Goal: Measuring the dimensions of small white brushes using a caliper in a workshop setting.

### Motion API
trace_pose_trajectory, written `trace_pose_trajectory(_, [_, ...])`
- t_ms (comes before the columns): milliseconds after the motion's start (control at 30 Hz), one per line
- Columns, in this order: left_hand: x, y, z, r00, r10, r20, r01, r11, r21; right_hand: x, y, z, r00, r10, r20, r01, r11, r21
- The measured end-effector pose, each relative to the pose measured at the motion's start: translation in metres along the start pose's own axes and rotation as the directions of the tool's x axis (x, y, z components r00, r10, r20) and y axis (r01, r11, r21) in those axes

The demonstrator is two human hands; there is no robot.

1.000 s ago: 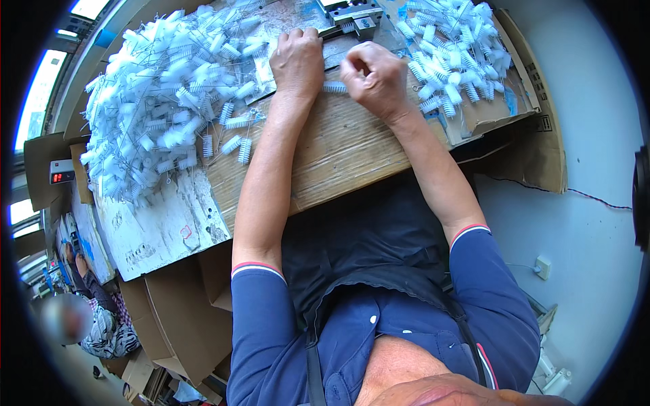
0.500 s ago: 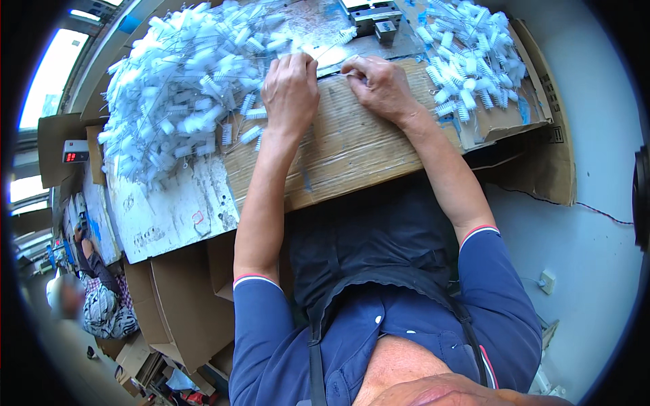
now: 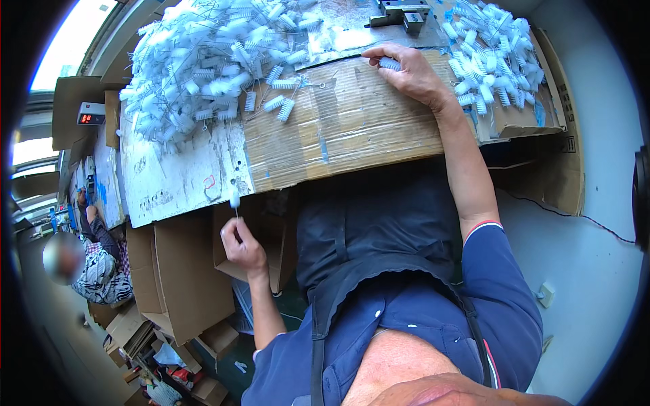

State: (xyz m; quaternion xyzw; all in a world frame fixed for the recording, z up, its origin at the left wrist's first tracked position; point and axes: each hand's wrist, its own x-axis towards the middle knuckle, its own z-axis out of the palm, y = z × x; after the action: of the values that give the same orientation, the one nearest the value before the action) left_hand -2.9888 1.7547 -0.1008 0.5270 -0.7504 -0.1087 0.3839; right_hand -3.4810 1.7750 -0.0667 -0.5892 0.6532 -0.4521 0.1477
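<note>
My left hand [image 3: 244, 247] is low, off the table's front edge, its fingers pinching the thin wire stem of a small white bristle brush [image 3: 235, 199]. That brush points upward. My right hand [image 3: 412, 76] rests over the cardboard-covered tabletop, fingers curled around another small white brush [image 3: 390, 63] whose bristles show between thumb and fingers. A large heap of similar brushes [image 3: 196, 74] lies on the left of the table. A smaller pile [image 3: 497, 57] lies to the right of my right hand. Several loose brushes, one of them [image 3: 287, 84] with a looped wire end, lie at the big heap's edge.
A dark metal fixture [image 3: 412, 21] stands at the table's back. Beneath the table edge are open cardboard boxes [image 3: 193, 277], near my left hand. A small device with a red display [image 3: 91, 114] is at left. Another person [image 3: 101, 267] sits farther left.
My left hand has gone from beside my right hand down past the table's front edge, carrying a brush. My right hand stayed over the table, shifting slightly. The view has shifted a little.
</note>
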Motion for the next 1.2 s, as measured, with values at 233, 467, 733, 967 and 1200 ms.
trace_pose_trajectory(233, [-0.048, -0.053, 0.009, 0.997, -0.071, -0.005, 0.07, 0.964, 0.258, 0.003, 0.003, 0.01, 0.991, 0.106, -0.085, -0.102, 0.993, 0.051])
trace_pose_trajectory(467, [0.078, 0.142, 0.112, 0.834, 0.548, -0.058, -0.538, 0.788, -0.298, -0.001, -0.015, -0.003, 0.974, 0.205, 0.098, -0.227, 0.906, 0.357])
trace_pose_trajectory(733, [0.138, 0.211, 0.222, 0.655, 0.702, 0.281, -0.675, 0.71, -0.2, 0.004, -0.009, -0.007, 0.939, 0.267, 0.217, -0.343, 0.661, 0.668])
trace_pose_trajectory(967, [0.142, 0.244, 0.251, 0.712, 0.429, 0.556, -0.12, 0.854, -0.506, 0.0, 0.001, -0.009, 0.919, 0.387, -0.08, -0.278, 0.777, 0.565])
trace_pose_trajectory(1200, [0.134, 0.247, 0.253, 0.67, 0.462, 0.581, -0.059, 0.813, -0.579, 0.003, 0.014, -0.003, 0.829, 0.437, -0.348, -0.284, 0.866, 0.412])
